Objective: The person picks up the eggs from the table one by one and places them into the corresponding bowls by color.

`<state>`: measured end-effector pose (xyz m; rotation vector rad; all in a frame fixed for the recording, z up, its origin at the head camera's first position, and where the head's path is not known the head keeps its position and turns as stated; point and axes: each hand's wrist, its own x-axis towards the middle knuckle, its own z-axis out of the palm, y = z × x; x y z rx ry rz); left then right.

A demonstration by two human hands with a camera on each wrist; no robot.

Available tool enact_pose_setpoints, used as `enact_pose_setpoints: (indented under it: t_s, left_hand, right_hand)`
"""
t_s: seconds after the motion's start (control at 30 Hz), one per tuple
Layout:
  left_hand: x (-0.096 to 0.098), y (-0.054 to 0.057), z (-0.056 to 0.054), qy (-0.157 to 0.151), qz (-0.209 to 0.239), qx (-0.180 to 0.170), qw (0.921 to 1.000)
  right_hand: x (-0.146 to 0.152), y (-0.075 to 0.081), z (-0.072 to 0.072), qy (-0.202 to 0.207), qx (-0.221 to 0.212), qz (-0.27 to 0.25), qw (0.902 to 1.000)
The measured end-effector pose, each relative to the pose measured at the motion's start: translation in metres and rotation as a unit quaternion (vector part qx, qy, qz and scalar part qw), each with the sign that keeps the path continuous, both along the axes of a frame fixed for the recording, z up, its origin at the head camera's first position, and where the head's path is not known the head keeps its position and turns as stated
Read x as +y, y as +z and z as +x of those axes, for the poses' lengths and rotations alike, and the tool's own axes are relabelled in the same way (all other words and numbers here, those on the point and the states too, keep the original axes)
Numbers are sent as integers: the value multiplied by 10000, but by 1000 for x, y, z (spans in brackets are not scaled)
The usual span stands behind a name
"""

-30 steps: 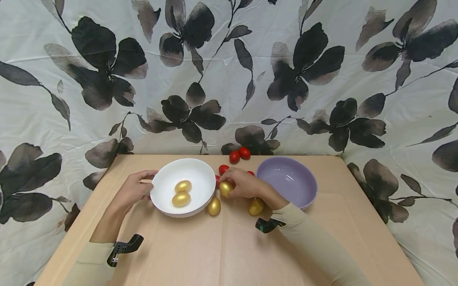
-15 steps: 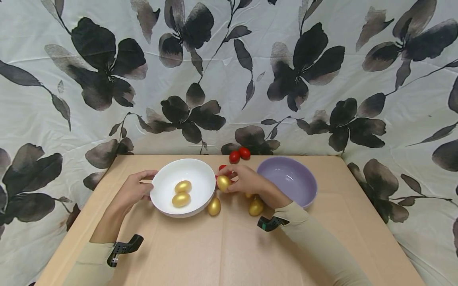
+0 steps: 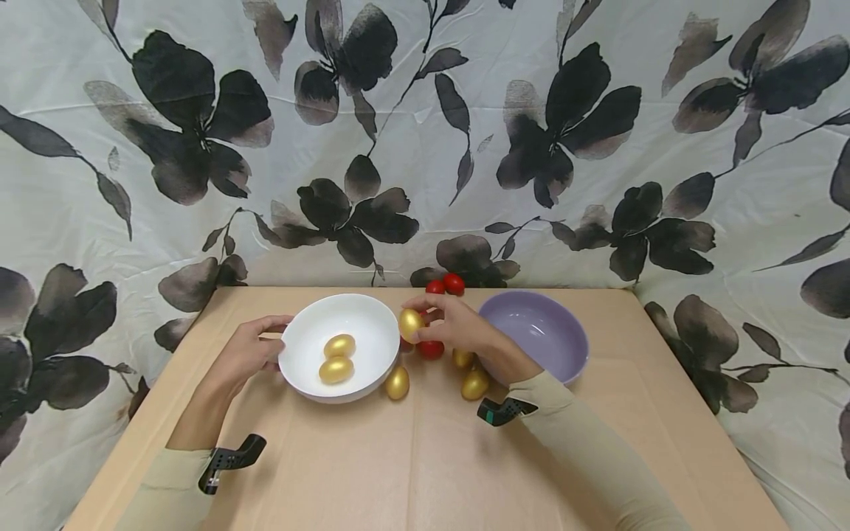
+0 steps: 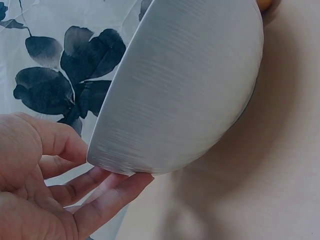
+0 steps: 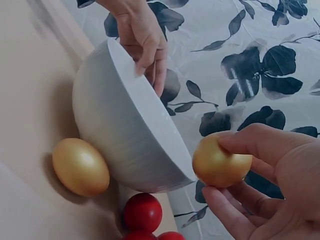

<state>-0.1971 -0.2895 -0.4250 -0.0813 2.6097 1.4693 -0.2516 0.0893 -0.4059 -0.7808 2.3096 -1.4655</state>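
The worktop's (image 3: 372, 472) far edge runs just behind both bowls: the white bowl (image 3: 312, 378) stands toward the far left corner, the purple bowl (image 3: 541, 332) toward the far right, and bare wood extends from both toward the near side. Two red balls (image 3: 454, 284) sit at the far edge; others crowd the strip between the bowls. The left hand (image 3: 249, 350) grips the white bowl's left rim. The right hand (image 3: 458, 324) pinches a gold egg (image 3: 411, 325) close by that bowl's right rim; whether they touch, I cannot tell. Two golden eggs (image 3: 336, 370) lie inside the bowl. Compared with half a second ago, the pinched egg has shifted toward the far edge and slightly left, uncovering a red ball beneath the hand; the white bowl is unmoved.
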Motion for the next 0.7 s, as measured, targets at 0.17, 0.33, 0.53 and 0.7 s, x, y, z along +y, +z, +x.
enact_pose_setpoints:
  t_s: [0.17, 0.33, 0.53, 0.7]
  left_hand:
    - [0, 0, 0, -3, -5, 30, 10000]
    - [0, 0, 0, -1, 16, 40, 10000]
    - [0, 1, 0, 15, 54, 4, 10000]
    - [0, 1, 0, 23, 66, -19, 10000]
  right_hand:
    - [-2, 3, 0, -349, -444, -300, 9980]
    - [-5, 6, 0, -517, -592, -443, 9959]
    - [-10, 6, -1, -487, -599, -526, 9956]
    - [-14, 5, -4, -359, -636, -526, 9959]
